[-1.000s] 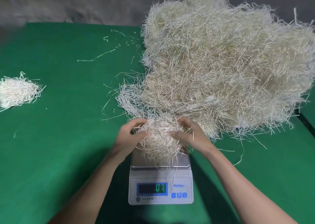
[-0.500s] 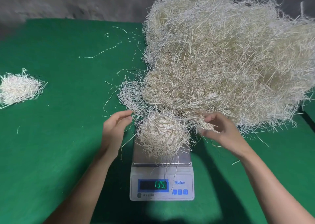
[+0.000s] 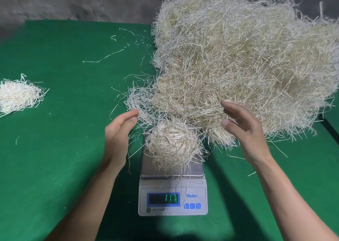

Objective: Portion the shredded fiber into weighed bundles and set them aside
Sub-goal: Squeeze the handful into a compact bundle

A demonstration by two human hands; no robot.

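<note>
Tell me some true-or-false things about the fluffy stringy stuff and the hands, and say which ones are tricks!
1. A fiber clump sits on the scale. True.
2. The left hand squeezes the clump. False: it is open beside the clump.
3. A small bundle lies far left on the green table. True.
4. The right hand holds scissors. False: it is open and empty, in front of the big fiber pile.

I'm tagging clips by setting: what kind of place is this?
Likely a small workshop packing bench: a green cloth-covered table, a digital scale carrying a fiber bundle, and a big heap of shredded fiber.
</note>
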